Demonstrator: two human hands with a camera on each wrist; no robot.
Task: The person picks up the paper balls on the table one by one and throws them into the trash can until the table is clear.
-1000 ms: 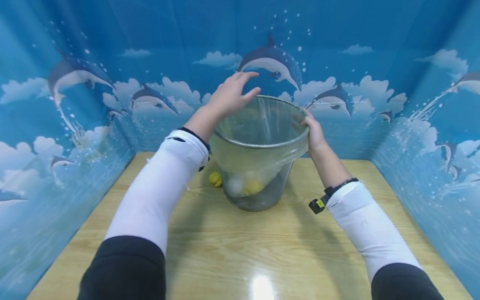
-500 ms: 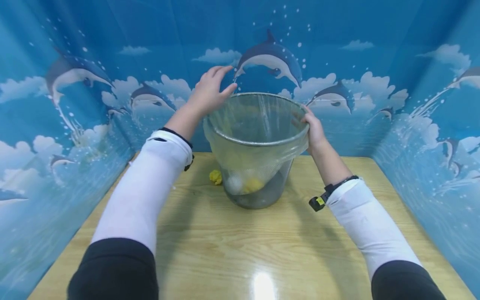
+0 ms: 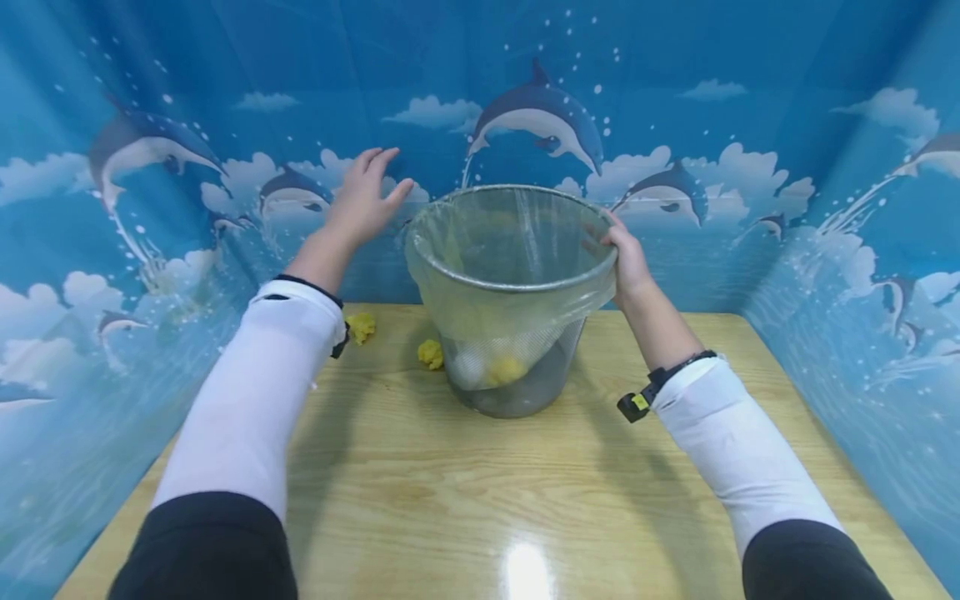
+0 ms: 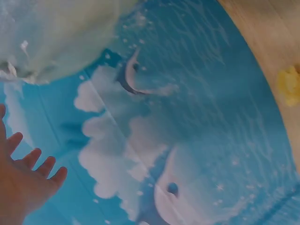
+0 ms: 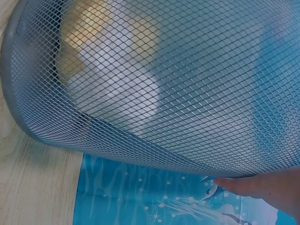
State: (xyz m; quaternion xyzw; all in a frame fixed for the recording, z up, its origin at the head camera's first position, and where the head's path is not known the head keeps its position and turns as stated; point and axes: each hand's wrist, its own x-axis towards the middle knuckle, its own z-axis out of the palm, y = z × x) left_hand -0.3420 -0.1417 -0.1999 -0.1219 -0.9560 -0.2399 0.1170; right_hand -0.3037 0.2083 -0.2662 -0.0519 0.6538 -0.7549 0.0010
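A grey mesh wastebasket (image 3: 528, 400) stands upright on the table, lined with a translucent plastic bag (image 3: 480, 312) folded over its rim. My right hand (image 3: 632, 265) grips the right side of the rim, some fingers showing through the bag. In the right wrist view, a digit (image 5: 253, 185) touches the mesh wall. Off to the left of the basket, my left hand (image 3: 362, 200) is raised in the air with its fingers extended, touching nothing. Crumpled white (image 5: 126, 93) and yellow paper-like pieces (image 5: 84, 28) show through the mesh.
Two crumpled yellow balls lie on the wooden table (image 3: 480, 500): one ball (image 3: 431, 354) beside the basket's base, another ball (image 3: 361, 327) farther left near my left wrist. A blue dolphin-print curtain (image 3: 420, 75) encloses the back and sides.
My left hand has moved left, away from the basket's rim, uncovering a second yellow ball on the table. The basket has shifted slightly; my right hand keeps its grip.
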